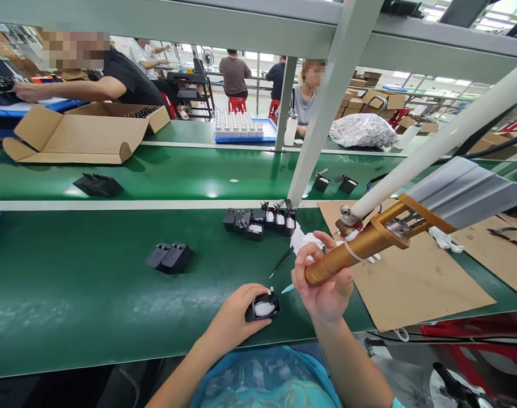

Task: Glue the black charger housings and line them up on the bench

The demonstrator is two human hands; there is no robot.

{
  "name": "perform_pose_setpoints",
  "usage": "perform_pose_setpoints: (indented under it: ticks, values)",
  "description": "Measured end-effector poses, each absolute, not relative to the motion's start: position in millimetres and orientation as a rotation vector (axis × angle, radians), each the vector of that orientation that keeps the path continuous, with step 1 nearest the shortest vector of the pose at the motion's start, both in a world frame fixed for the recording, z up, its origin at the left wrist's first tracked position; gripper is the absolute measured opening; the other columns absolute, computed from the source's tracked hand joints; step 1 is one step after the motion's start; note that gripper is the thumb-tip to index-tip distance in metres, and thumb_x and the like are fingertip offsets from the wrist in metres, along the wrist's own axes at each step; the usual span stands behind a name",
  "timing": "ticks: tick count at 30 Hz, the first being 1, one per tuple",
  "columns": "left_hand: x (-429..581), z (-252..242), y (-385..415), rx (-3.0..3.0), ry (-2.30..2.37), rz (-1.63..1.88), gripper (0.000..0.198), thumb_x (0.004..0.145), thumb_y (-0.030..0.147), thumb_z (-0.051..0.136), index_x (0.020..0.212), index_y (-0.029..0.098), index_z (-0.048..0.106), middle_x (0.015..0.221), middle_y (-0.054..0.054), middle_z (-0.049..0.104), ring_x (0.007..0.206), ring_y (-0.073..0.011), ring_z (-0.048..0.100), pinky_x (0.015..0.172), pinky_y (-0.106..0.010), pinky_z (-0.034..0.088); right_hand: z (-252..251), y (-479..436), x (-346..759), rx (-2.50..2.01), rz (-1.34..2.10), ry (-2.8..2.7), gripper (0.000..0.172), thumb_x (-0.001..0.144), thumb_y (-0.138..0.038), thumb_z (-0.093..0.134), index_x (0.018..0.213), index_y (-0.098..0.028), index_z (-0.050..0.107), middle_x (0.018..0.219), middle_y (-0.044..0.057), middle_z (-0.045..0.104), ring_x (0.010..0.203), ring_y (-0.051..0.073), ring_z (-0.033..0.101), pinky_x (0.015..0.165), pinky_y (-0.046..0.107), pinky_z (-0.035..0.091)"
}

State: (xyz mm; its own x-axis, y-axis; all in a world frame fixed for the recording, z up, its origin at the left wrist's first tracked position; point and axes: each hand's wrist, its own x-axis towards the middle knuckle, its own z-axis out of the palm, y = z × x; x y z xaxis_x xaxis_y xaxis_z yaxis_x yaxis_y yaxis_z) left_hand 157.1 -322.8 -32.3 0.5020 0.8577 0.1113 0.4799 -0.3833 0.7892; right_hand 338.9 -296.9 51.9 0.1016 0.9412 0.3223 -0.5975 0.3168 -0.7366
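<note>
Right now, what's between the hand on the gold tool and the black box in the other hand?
The head view shows a blue tip, then some green tabletop, between the right hand and the box in the left hand.

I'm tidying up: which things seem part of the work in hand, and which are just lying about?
Likely part of it:
open black case, in the left hand
gold tool, in the right hand
similar black cases grouped beyond

Seemingly just lying about:
pliers, far right
silver-wrapped bundle
</note>
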Motion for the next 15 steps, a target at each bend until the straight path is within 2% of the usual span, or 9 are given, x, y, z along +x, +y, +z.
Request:
perform_pose_setpoints:
  ticks: [2,6,10,15]
  values:
    - [158.4,-35.2,-322.5,2.081,1.142,0.714,0.044,0.075,0.022,0.072,0.115,0.027,0.056,0.116,-0.002,0.067,0.104,-0.0200,0.064,0.090,-0.032,0.051,53.3,-298.6,333.7,-0.459,1.206,-0.863,0.049,0.080,-0.064,0.048,0.115,-0.030,0.051,0.081,-0.001,0.060,0.033,0.005,0.043,0.031,0.020,0.028]
    - [161.0,-30.1,-324.9,2.127,1.321,0.834,0.038,0.080,0.026,0.067,0.116,0.024,0.054,0.100,-0.001,0.073,0.083,-0.0182,0.070,0.070,-0.027,0.055,55.4,-300.1,324.4,-0.447,1.185,-0.855,0.047,0.079,-0.064,0.048,0.109,-0.029,0.053,0.084,-0.001,0.060,0.037,0.007,0.049,0.029,0.020,0.030]
    - [162.6,-13.9,-328.7,2.163,1.368,0.924,0.034,0.078,0.027,0.066,0.110,0.024,0.056,0.091,0.000,0.072,0.070,-0.0154,0.068,0.060,-0.024,0.052,57.1,-298.7,318.4,-0.455,1.190,-0.824,0.049,0.079,-0.064,0.048,0.112,-0.029,0.051,0.086,0.000,0.059,0.036,0.006,0.046,0.029,0.020,0.029]
    - [162.3,-1.5,-332.9,2.204,1.366,0.963,0.030,0.078,0.026,0.066,0.106,0.023,0.058,0.085,0.000,0.071,0.065,-0.0144,0.065,0.058,-0.024,0.052,58.6,-294.9,315.7,-0.441,1.173,-0.827,0.044,0.081,-0.063,0.046,0.107,-0.027,0.052,0.083,0.000,0.060,0.034,0.005,0.043,0.030,0.020,0.029]
